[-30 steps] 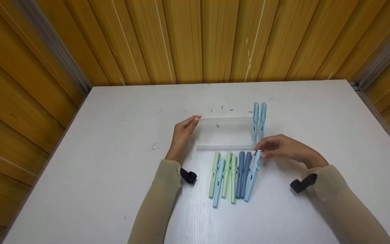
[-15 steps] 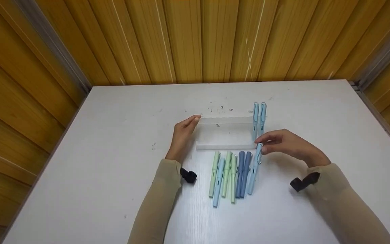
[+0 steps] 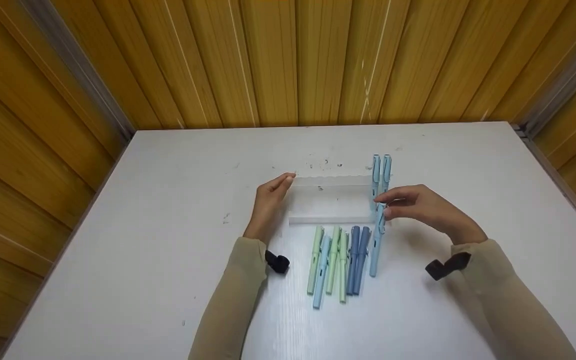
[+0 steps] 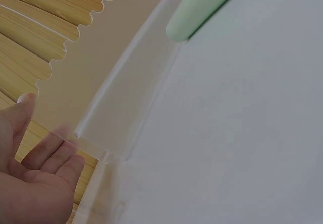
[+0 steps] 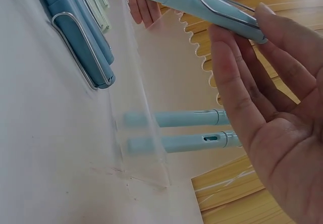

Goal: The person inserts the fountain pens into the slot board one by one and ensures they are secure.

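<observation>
My left hand pinches the left end of a clear pen stand with a scalloped top edge; in the left wrist view its thumb is at the edge and its fingers show through the clear sheet. My right hand pinches a light blue pen near its clip end, between thumb and fingertips. That pen is tilted, in front of the stand's right end. Two light blue pens lean upright in the stand at the right, partly hidden by my right hand in the head view.
On the white table, in front of the stand, lies a row of pens: light green pens, a light blue pen and two dark blue pens. Yellow wood-look panels rise behind and beside the table.
My right hand has lifted the light blue pen away from the row, up toward the stand's right end, and the pen has turned straighter. My left hand stays at the stand's left end.
</observation>
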Available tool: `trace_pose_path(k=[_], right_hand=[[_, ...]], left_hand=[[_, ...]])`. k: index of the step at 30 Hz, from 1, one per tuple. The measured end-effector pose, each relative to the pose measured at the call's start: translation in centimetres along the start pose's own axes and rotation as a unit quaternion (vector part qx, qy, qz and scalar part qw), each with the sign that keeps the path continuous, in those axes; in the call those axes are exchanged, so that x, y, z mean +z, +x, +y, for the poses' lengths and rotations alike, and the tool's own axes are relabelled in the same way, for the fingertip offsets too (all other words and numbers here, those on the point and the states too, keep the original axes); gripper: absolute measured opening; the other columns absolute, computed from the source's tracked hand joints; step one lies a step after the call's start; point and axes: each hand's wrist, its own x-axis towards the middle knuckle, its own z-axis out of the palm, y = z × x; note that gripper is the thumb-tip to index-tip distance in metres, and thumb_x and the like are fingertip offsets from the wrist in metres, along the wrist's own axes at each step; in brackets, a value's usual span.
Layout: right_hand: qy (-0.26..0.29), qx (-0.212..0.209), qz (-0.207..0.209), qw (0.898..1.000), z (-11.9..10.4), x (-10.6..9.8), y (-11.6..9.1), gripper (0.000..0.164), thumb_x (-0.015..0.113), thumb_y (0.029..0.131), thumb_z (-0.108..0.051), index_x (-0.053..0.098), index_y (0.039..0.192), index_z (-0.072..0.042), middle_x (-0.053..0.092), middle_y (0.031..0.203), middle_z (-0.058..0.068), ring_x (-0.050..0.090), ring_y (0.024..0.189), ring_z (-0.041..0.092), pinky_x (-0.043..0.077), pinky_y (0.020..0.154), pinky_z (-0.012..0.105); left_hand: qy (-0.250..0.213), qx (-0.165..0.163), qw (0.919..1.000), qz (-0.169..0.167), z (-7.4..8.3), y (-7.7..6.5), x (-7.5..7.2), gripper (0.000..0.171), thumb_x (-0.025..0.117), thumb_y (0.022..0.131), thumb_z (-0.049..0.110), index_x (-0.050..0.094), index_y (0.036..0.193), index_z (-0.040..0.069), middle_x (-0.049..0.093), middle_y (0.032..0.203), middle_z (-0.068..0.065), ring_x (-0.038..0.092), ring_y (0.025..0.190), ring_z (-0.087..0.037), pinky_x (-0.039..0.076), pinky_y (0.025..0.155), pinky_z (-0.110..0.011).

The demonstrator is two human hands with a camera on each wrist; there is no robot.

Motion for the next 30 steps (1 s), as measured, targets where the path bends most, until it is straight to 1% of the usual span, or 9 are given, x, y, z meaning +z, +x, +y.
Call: trace_pose_path(k=[3, 7, 11, 16, 19, 22, 27, 30], right_hand=[[-0.009, 0.003, 0.015, 1.0, -0.4, 0.0, 0.0, 0.038, 0.073, 0.086, -0.03, 0.067, 0.121, -0.015, 0.062, 0.126, 0.011, 0.059, 0.107, 0.016, 0.046, 0.097, 0.033], [-0.017, 0.001, 0.036, 0.999, -1.0, -0.2, 0.0, 0.039, 0.071, 0.087, -0.031, 0.066, 0.122, -0.015, 0.064, 0.121, 0.005, 0.06, 0.105, 0.018, 0.047, 0.097, 0.034], [-0.023, 0.006, 0.057, 0.998, -1.5, -0.4, 0.1, 0.041, 0.07, 0.088, -0.035, 0.066, 0.123, -0.014, 0.064, 0.121, 0.002, 0.061, 0.104, 0.016, 0.048, 0.098, 0.034], [-0.016, 0.019, 0.075, 0.997, -2.0, -0.6, 0.3, 0.044, 0.069, 0.088, -0.04, 0.066, 0.124, -0.016, 0.064, 0.122, 0.003, 0.061, 0.106, 0.015, 0.044, 0.104, 0.045], [-0.006, 0.018, 0.082, 0.996, -2.2, -0.6, 0.3, 0.044, 0.068, 0.088, -0.041, 0.065, 0.124, -0.016, 0.065, 0.121, 0.005, 0.063, 0.105, 0.015, 0.041, 0.107, 0.051], [0.001, 0.015, 0.091, 0.996, -2.5, -0.7, 0.4, 0.045, 0.068, 0.088, -0.042, 0.065, 0.125, -0.015, 0.067, 0.119, 0.004, 0.065, 0.102, 0.014, 0.039, 0.108, 0.055], [0.003, 0.006, 0.117, 0.993, -2.9, -0.9, 0.6, 0.046, 0.068, 0.088, -0.04, 0.064, 0.126, -0.013, 0.067, 0.116, -0.002, 0.068, 0.098, 0.01, 0.042, 0.107, 0.051], [0.006, 0.004, 0.135, 0.991, -3.2, -0.9, 0.9, 0.047, 0.068, 0.088, -0.039, 0.064, 0.126, -0.013, 0.066, 0.117, -0.003, 0.068, 0.098, 0.008, 0.042, 0.107, 0.05]], left_hand=[[-0.001, 0.002, 1.0, -0.001, -0.1, 0.0, 0.0, 0.041, 0.059, 0.093, 0.045, 0.065, 0.125, 0.02, 0.059, 0.135, 0.003, 0.047, 0.133, -0.015, 0.036, 0.113, -0.036], [-0.009, 0.004, 1.0, 0.0, -0.1, 0.1, -0.1, 0.039, 0.059, 0.094, 0.043, 0.066, 0.124, 0.02, 0.06, 0.134, 0.003, 0.048, 0.133, -0.015, 0.036, 0.113, -0.037], [-0.01, 0.003, 0.9999, 0.002, -0.1, 0.1, 0.0, 0.039, 0.059, 0.094, 0.043, 0.066, 0.123, 0.019, 0.06, 0.134, 0.002, 0.048, 0.133, -0.015, 0.037, 0.113, -0.036], [-0.003, -0.001, 1.0, 0.005, -0.1, 0.1, 0.1, 0.039, 0.059, 0.094, 0.043, 0.066, 0.123, 0.019, 0.06, 0.134, 0.003, 0.048, 0.132, -0.015, 0.037, 0.113, -0.035], [0.002, -0.005, 1.0, 0.003, -0.1, 0.1, 0.1, 0.038, 0.058, 0.094, 0.044, 0.066, 0.123, 0.021, 0.06, 0.134, 0.004, 0.048, 0.132, -0.014, 0.036, 0.113, -0.036], [0.003, -0.009, 1.0, 0.002, -0.2, 0.0, 0.1, 0.038, 0.057, 0.094, 0.045, 0.066, 0.124, 0.022, 0.059, 0.134, 0.005, 0.048, 0.133, -0.015, 0.036, 0.113, -0.037], [-0.003, -0.001, 1.0, 0.002, -0.2, 0.1, 0.1, 0.038, 0.059, 0.094, 0.044, 0.067, 0.123, 0.02, 0.06, 0.134, 0.003, 0.048, 0.133, -0.016, 0.038, 0.112, -0.037], [-0.007, 0.0, 1.0, 0.002, -0.2, 0.2, 0.1, 0.038, 0.059, 0.094, 0.043, 0.067, 0.122, 0.02, 0.06, 0.134, 0.002, 0.048, 0.133, -0.017, 0.038, 0.112, -0.037]])
